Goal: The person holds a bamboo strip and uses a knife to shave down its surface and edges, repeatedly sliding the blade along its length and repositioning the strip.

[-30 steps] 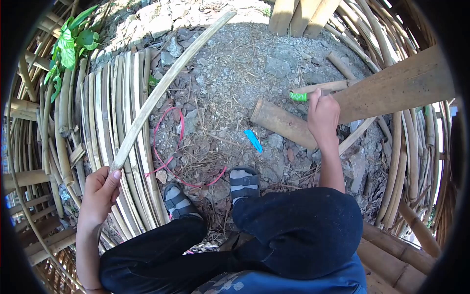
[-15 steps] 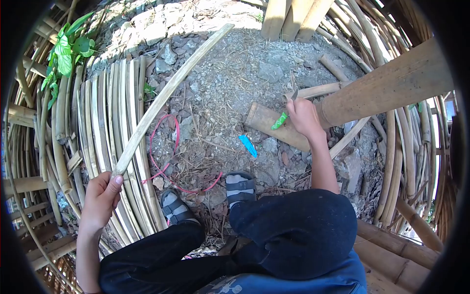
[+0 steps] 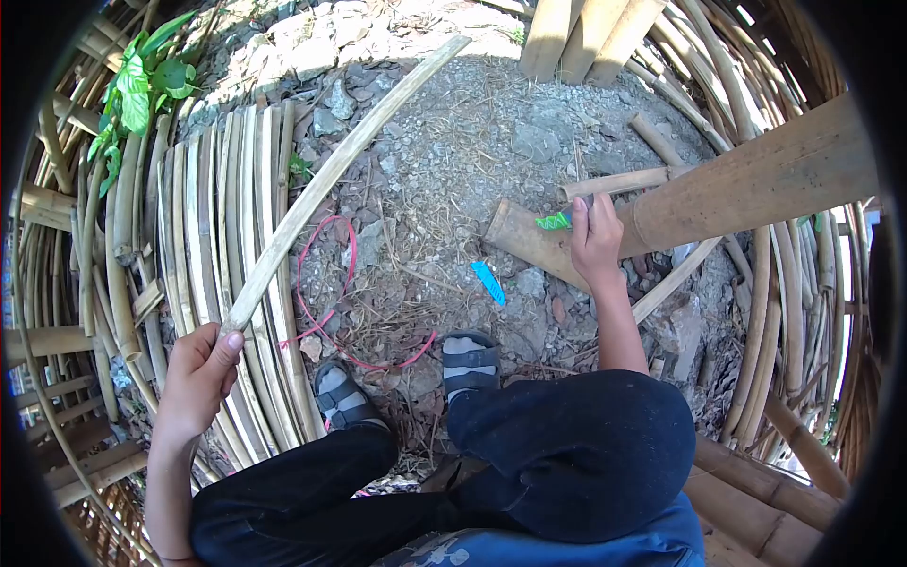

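Note:
My left hand (image 3: pixel 198 378) is closed round the lower end of a long bamboo strip (image 3: pixel 333 180), which slants up and away to the right. On the right, my right hand (image 3: pixel 595 241) is closed on a tool with a green patterned part (image 3: pixel 554 221) sticking out to the left of the fist. Much of this tool is hidden by the fingers. It is over a short bamboo piece (image 3: pixel 518 244) on the ground, beside a thick bamboo pole (image 3: pixel 746 180).
Many split bamboo strips (image 3: pixel 203 208) lie side by side at the left. A pink strap (image 3: pixel 300 274) loops on the ground, with a blue object (image 3: pixel 488 283) right of it. Bamboo stubs (image 3: pixel 595 42) stand at the top, and a leafy plant (image 3: pixel 134 94) grows at upper left.
My right hand has turned, and the green part now points left rather than down-left. The left hand keeps its hold on the strip. The whole view has shifted slightly.

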The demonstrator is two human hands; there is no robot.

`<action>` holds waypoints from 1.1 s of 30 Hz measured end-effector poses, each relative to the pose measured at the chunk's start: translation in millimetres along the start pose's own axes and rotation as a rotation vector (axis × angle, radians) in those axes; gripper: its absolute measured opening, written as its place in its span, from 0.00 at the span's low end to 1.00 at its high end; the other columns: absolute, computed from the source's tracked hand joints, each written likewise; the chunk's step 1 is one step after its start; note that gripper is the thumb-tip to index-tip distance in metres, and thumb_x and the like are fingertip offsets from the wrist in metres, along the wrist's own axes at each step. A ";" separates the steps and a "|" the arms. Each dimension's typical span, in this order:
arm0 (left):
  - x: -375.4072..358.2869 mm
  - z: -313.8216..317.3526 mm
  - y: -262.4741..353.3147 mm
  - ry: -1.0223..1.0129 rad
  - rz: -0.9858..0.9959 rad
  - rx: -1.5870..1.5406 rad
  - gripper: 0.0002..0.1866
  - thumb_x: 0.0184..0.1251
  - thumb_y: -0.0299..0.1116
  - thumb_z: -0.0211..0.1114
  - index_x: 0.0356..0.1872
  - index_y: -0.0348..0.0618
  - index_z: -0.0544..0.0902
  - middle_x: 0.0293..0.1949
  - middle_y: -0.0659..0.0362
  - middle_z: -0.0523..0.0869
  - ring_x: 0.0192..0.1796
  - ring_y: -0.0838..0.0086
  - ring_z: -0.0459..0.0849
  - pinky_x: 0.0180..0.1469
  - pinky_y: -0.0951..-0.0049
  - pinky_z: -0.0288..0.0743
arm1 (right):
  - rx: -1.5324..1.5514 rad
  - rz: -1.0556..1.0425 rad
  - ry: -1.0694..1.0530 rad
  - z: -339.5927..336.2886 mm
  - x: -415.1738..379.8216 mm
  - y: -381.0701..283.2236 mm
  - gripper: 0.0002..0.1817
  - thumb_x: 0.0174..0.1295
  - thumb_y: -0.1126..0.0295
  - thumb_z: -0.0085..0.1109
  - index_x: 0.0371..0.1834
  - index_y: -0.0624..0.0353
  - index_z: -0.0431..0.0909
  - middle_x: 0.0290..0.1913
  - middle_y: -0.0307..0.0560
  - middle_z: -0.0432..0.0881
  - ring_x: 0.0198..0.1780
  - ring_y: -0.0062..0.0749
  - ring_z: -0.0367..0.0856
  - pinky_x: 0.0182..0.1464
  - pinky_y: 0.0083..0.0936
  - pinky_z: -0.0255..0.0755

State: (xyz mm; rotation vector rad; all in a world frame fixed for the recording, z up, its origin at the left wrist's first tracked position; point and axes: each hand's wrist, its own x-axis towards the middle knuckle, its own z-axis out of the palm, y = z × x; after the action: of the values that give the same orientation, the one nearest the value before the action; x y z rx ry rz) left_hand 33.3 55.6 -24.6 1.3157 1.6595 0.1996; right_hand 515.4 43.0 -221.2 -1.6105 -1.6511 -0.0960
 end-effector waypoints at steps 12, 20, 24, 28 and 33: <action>0.8 0.1 -1.1 0.004 0.019 -0.003 0.20 0.80 0.43 0.60 0.27 0.43 0.73 0.15 0.69 0.68 0.19 0.87 0.61 0.22 0.78 0.52 | -0.119 0.022 -0.055 -2.5 0.7 5.9 0.06 0.72 0.72 0.55 0.39 0.65 0.73 0.34 0.57 0.73 0.33 0.60 0.78 0.33 0.48 0.71; -0.5 0.7 0.5 0.005 0.006 0.015 0.20 0.79 0.43 0.60 0.26 0.42 0.73 0.15 0.69 0.68 0.19 0.86 0.61 0.21 0.78 0.52 | -0.122 0.043 -0.153 2.9 -5.8 4.8 0.07 0.73 0.71 0.54 0.41 0.65 0.72 0.37 0.59 0.73 0.34 0.61 0.78 0.34 0.50 0.70; -1.5 0.5 -1.5 0.001 0.008 0.009 0.20 0.79 0.43 0.60 0.26 0.42 0.73 0.15 0.69 0.68 0.19 0.86 0.61 0.21 0.78 0.52 | -0.055 0.072 -0.128 2.7 -8.8 7.5 0.08 0.73 0.71 0.54 0.39 0.66 0.72 0.37 0.60 0.73 0.34 0.61 0.77 0.34 0.50 0.70; 0.9 -1.4 -4.4 -0.010 0.019 -0.009 0.20 0.80 0.43 0.60 0.27 0.42 0.73 0.15 0.69 0.68 0.18 0.86 0.61 0.21 0.79 0.52 | -0.056 -0.074 0.049 -16.9 13.0 -10.8 0.09 0.73 0.72 0.55 0.34 0.66 0.72 0.35 0.60 0.73 0.31 0.61 0.77 0.31 0.48 0.70; 0.2 1.0 -9.7 -0.015 0.020 -0.036 0.20 0.80 0.43 0.59 0.28 0.42 0.74 0.15 0.69 0.68 0.17 0.87 0.61 0.20 0.79 0.52 | -0.118 -0.092 -0.069 13.1 -2.7 -12.5 0.07 0.71 0.77 0.55 0.33 0.66 0.72 0.32 0.59 0.74 0.28 0.58 0.77 0.29 0.44 0.69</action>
State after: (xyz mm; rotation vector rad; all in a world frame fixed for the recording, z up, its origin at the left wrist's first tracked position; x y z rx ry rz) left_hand 27.7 51.4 -31.5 1.3043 1.6239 0.2303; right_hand 497.9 45.9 -225.6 -1.6410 -1.8026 -0.1899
